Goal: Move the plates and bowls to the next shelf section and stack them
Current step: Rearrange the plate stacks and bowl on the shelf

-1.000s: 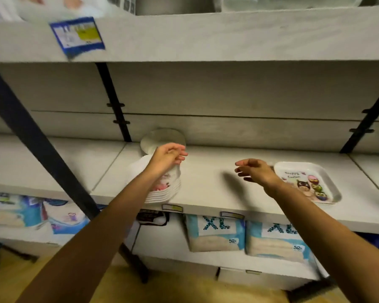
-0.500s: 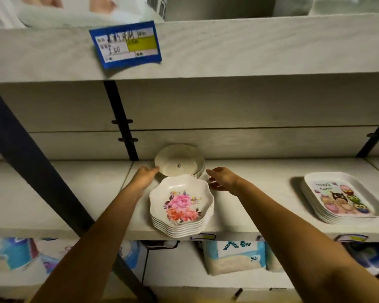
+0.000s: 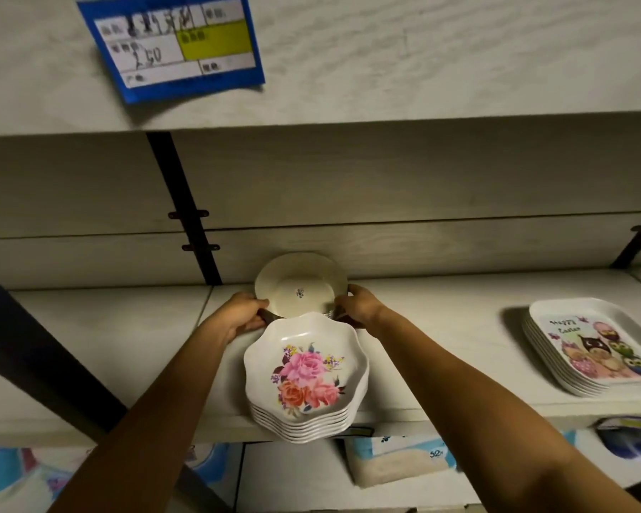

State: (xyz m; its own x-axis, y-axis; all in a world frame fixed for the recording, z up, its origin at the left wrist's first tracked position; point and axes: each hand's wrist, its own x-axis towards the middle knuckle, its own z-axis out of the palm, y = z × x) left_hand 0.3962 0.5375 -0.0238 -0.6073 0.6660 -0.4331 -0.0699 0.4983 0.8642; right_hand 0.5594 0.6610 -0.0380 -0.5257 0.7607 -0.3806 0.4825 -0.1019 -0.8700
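A round cream bowl (image 3: 299,286) with a small mark in its middle stands at the back of the shelf. My left hand (image 3: 240,315) clasps its left rim and my right hand (image 3: 359,306) its right rim. What lies beneath the bowl is hidden. Just in front stands a stack of several scalloped white plates (image 3: 306,377) with pink and orange roses, reaching the shelf's front edge. Far right, a stack of rectangular owl plates (image 3: 592,349) sits on the same shelf.
The pale shelf board (image 3: 441,327) runs left into a neighbouring section (image 3: 100,327) past a seam and a black upright (image 3: 184,209). A blue price label (image 3: 171,42) hangs on the shelf above. Diaper packs (image 3: 396,460) sit on the shelf below.
Both hands have reached past the rose plates and closed on the rim of the cream bowl. The camera has moved closer to the shelf.
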